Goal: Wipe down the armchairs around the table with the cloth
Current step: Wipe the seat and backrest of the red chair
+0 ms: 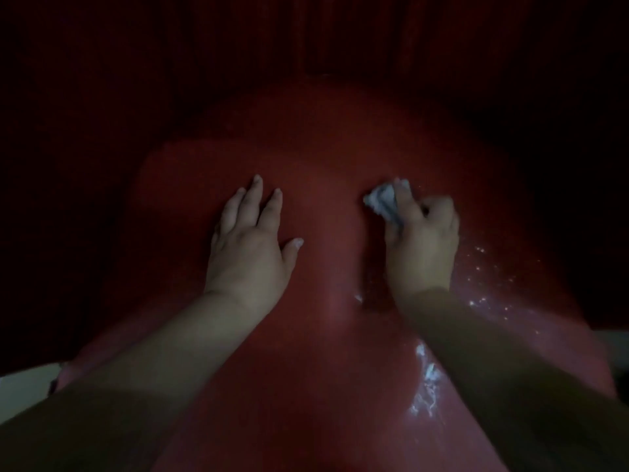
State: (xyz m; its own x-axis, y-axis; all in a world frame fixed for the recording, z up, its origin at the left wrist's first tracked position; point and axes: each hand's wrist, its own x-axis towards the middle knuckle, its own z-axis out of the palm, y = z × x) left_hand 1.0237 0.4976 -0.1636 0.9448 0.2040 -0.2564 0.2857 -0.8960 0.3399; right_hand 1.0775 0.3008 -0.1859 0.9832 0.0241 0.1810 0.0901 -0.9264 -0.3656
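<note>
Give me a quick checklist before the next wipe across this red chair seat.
1. Cloth held in right hand: ok, fingers curl round it.
2. Cloth touching the seat: ok.
3. Left hand bracing the seat: ok, lies flat with fingers spread.
4. White residue near the right forearm cleared: not ok, streaks and specks remain.
5. Far part of the seat clean: cannot tell, too dark.
</note>
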